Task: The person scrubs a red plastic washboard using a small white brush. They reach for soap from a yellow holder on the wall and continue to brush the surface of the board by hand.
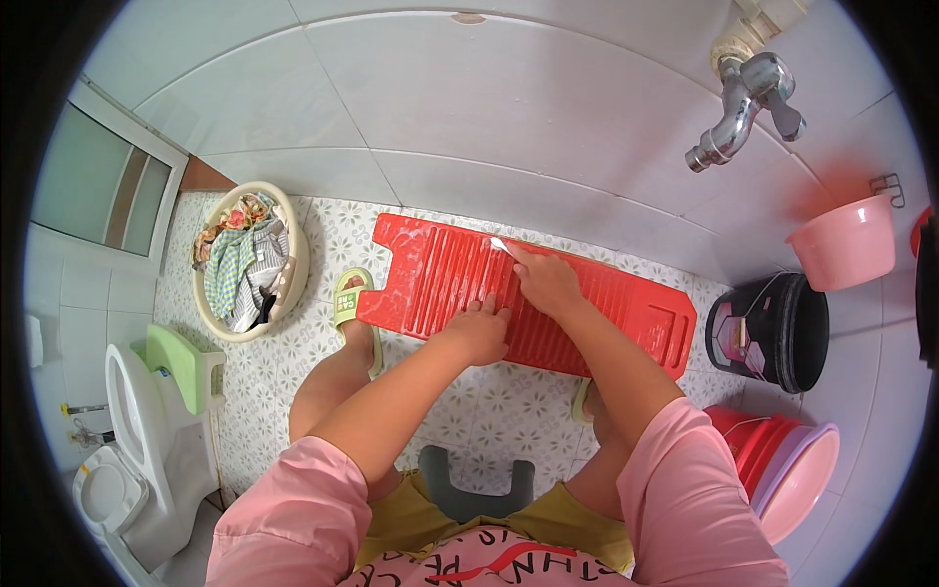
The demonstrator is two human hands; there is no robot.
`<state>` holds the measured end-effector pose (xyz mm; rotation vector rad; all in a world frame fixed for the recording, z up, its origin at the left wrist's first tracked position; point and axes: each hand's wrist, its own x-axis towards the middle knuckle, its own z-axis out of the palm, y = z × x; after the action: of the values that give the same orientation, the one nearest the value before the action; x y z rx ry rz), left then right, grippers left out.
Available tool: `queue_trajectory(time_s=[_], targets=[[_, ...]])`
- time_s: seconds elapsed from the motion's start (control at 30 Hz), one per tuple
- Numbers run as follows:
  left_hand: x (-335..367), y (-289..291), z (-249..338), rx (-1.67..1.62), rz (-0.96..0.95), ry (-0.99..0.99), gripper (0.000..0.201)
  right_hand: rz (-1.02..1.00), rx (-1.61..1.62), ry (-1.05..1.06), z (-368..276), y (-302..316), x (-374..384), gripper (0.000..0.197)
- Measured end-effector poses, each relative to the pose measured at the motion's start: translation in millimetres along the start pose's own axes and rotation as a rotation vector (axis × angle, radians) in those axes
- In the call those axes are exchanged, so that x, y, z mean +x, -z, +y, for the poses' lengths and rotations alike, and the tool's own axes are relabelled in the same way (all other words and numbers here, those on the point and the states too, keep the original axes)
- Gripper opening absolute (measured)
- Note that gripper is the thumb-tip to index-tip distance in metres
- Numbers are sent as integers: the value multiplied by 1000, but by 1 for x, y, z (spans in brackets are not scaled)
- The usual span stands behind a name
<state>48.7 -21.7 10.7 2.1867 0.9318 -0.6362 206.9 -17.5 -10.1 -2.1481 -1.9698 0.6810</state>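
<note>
A large red washboard (pixel 626 313) lies across the floor in front of me, wet and sudsy on its ridged left part. My left hand (pixel 479 330) rests on the ridges near the middle of the board, fingers stretched out and holding nothing. By the board's far edge, my right hand (pixel 548 282) is closed on a small, slim white thing (pixel 501 245). One end of it sticks out past my fingers and touches the board. My fingers hide the rest, so its exact kind does not show.
Left of the board stands a cream basket (pixel 295 279) of clothes. A toilet (pixel 147 430) and a green stool (pixel 176 367) are farther left. At right are a black bucket (pixel 797 333), red bucket (pixel 748 440) and pink basin (pixel 846 245). A metal tap (pixel 738 112) juts from the wall.
</note>
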Motion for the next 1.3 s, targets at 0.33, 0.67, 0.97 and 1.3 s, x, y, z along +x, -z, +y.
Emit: queue_trajectory(time_s=[0.33, 0.67, 0.97, 1.3], targets=[[0, 5, 5, 25, -19, 5, 68, 51, -19, -29, 20, -2, 3, 41], [2, 4, 3, 14, -36, 17, 68, -3, 22, -42, 15, 9, -7, 41], [3, 0, 1, 30, -14, 2, 67, -89, 85, -27, 18, 11, -10, 40], [2, 2, 3, 35, -18, 12, 66, -93, 62, -60, 14, 12, -9, 40]])
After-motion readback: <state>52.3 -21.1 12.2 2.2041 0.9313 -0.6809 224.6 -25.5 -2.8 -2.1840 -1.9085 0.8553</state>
